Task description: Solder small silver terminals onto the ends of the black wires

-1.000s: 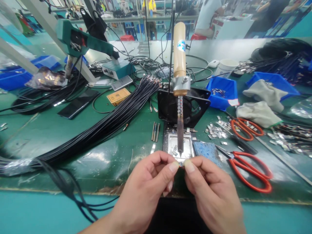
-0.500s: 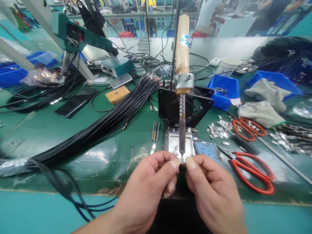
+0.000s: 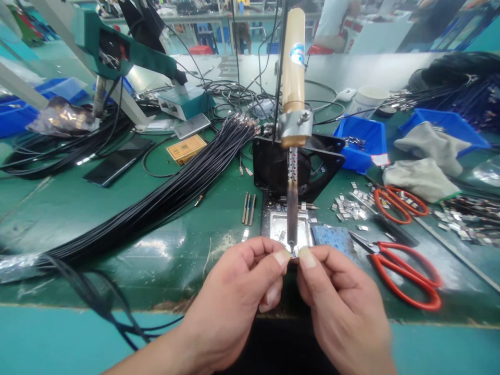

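Note:
A soldering iron (image 3: 294, 88) with a wooden handle is clamped upright, its tip pointing down between my hands. My left hand (image 3: 242, 297) is closed in a pinch just left of the tip. On the other side my right hand (image 3: 344, 302) pinches as well, thumb and forefinger close to the tip. What the fingertips hold is too small and covered to name. Right behind them lies a shallow metal tray (image 3: 275, 219) with small silvery pieces in it. A blue sponge (image 3: 334, 239) sits beside the tray, behind my right hand.
Red-handled scissors (image 3: 410, 271) and a second red-handled pair (image 3: 400, 203) lie to the right, near scattered metal pieces (image 3: 347, 207). A black fan (image 3: 269, 166) stands behind the iron. On the left stretches a thick bundle of black cables (image 3: 156, 208). Blue bins (image 3: 361, 140) stand farther back.
The view has shifted slightly. Both hands keep their pinches at the iron's tip, with hardly any movement.

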A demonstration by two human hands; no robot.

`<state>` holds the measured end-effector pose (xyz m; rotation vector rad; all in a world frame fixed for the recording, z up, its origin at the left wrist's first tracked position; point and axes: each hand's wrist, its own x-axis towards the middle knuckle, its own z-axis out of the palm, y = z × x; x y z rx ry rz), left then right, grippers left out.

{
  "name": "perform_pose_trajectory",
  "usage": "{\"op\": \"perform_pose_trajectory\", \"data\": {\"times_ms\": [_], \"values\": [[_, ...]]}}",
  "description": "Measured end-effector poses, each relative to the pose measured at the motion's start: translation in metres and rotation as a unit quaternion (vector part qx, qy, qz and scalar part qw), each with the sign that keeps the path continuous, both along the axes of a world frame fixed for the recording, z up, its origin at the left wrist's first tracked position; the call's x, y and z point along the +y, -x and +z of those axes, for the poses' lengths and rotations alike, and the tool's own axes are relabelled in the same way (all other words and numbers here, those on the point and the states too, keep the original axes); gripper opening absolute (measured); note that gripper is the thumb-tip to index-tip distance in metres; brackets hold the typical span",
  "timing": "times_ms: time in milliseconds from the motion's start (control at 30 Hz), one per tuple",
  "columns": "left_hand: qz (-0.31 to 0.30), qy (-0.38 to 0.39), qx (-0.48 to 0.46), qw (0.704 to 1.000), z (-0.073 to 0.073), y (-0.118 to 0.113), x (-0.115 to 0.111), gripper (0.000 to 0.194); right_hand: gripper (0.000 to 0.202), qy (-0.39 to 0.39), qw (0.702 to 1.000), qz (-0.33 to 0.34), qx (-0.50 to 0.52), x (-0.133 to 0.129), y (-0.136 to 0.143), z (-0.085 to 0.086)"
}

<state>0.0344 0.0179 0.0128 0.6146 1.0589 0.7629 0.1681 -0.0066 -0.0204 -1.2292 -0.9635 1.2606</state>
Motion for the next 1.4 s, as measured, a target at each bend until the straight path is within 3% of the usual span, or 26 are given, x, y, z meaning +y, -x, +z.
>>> {"op": "perform_pose_trajectory", "data": {"times_ms": [1400], "values": [[-0.024,-0.032,0.016,0.999,-0.0029,0.0089,-0.0028,0.020,0.028,0.005,0.999,0.030,-0.015,-0.0069,-0.0048,-0.0060]]}}
